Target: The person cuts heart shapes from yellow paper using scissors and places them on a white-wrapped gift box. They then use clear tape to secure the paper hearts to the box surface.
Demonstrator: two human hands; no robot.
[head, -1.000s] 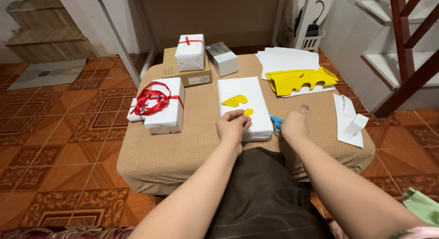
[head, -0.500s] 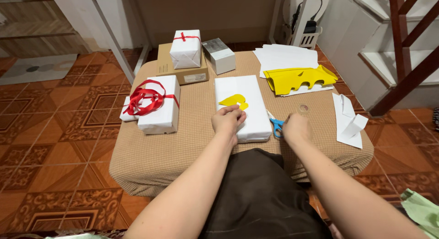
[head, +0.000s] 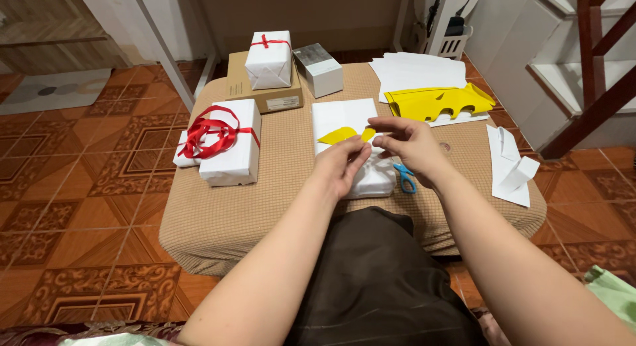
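Both hands are up over the middle parcel: the left hand [head: 341, 166] rests its curled fingers on the near end of the flat white-wrapped box [head: 350, 142], while the right hand [head: 411, 146] pinches a small yellow paper scrap [head: 368, 133] between thumb and fingertips, just beside the larger yellow paper cut-out [head: 338, 135] lying on the box's top.

From the largest thing down: the tan fabric-covered stool [head: 291, 187] carries it all. At its left a white gift box tied with a red ribbon bow [head: 228, 142] looks finished, as does the smaller white ribboned parcel [head: 268, 59] on the brown cardboard box [head: 265, 94]. The middle box is wrapped but has no ribbon; its yellow decoration looks only partly placed. The cut-up yellow paper sheet [head: 437, 102] lies well apart, and the blue-handled scissors [head: 403, 178] sit set down beside the box.
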